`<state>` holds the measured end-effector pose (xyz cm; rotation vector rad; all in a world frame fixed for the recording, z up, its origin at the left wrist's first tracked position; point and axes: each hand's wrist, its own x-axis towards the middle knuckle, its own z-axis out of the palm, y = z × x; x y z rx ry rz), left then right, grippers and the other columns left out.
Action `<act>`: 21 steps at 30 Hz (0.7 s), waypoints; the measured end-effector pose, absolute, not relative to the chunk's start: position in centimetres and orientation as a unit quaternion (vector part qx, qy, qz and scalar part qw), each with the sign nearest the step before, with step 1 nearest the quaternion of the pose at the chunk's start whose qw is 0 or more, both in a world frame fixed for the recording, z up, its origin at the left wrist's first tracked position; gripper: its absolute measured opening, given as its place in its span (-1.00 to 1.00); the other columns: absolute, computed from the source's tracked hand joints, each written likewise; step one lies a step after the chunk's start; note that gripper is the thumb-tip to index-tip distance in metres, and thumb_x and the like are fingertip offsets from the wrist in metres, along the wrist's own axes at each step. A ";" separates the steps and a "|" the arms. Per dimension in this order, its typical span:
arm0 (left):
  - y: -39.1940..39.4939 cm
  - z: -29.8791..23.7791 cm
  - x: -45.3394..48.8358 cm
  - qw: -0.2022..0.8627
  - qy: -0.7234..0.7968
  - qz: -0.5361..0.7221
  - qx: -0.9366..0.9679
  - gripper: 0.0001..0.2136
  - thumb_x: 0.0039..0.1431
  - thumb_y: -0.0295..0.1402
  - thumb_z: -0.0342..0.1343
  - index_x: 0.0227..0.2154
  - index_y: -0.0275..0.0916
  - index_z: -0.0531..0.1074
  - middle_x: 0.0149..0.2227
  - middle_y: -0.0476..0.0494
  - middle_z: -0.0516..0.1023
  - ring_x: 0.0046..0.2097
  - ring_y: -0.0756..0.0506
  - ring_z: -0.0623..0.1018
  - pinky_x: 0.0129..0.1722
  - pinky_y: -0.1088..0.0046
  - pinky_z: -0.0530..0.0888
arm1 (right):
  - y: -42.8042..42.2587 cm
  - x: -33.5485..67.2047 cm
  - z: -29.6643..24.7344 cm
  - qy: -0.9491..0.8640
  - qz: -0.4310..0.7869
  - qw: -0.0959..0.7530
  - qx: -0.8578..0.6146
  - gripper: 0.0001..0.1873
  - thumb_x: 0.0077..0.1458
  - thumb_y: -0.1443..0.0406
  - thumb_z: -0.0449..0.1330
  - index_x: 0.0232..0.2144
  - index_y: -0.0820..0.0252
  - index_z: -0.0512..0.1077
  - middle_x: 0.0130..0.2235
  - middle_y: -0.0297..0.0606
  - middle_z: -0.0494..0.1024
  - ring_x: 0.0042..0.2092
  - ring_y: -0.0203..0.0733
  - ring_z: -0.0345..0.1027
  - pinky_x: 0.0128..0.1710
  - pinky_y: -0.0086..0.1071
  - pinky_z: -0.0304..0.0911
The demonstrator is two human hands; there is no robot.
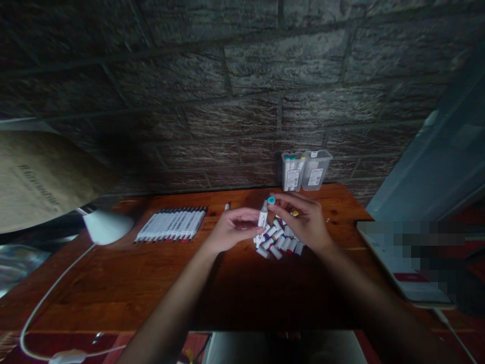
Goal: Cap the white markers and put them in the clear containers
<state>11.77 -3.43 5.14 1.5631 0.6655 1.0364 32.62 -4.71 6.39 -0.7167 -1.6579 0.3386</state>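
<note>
Left hand (233, 230) gripping marker (262, 218), long axis near upright, pointing up; right hand (308, 220) pinching blue cap (271, 200)

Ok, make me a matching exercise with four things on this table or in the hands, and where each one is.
1. grey-tipped marker
2. blue cap
3. row of markers
4. clear plastic boxes

A. by the brick wall
B. in the right hand
C. between the lamp base and the left hand
D. in the left hand

Pairs: 1-D, 2-B, 3-C, 4-A
</note>
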 end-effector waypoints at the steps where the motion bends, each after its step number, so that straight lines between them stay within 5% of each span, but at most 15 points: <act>1: -3.4 5.2 11.8 0.542 0.285 0.438 0.658 -0.70 -0.10 -0.48 0.41 -0.23 -0.30 0.58 -0.23 -0.17 0.69 -0.23 -0.07 0.65 -0.13 0.39 0.58 | -4.7 32.6 6.4 -0.719 0.148 0.605 -0.310 -0.77 0.14 0.31 0.29 -0.12 0.01 0.56 -0.30 -0.34 0.59 -0.34 -0.28 0.43 -0.30 -0.33 0.40; 14: -3.7 5.3 11.8 0.556 0.287 0.414 0.661 -0.70 -0.08 -0.44 0.40 -0.22 -0.29 0.60 -0.19 -0.20 0.68 -0.22 -0.10 0.65 -0.11 0.33 0.57 | -4.7 32.9 6.4 -0.724 0.145 0.588 -0.330 -0.79 0.17 0.28 0.26 -0.12 0.07 0.54 -0.36 -0.33 0.54 -0.36 -0.28 0.40 -0.33 -0.35 0.35; 21: -2.7 5.5 11.4 0.521 0.308 0.515 0.607 -0.71 -0.09 -0.44 0.41 -0.25 -0.27 0.56 -0.25 -0.14 0.68 -0.21 -0.08 0.64 -0.12 0.40 0.53 | -2.2 34.4 4.8 -0.692 0.184 0.567 -0.408 -0.76 0.08 0.27 0.28 -0.16 0.17 0.52 -0.28 -0.26 0.57 -0.37 -0.27 0.42 -0.39 -0.38 0.31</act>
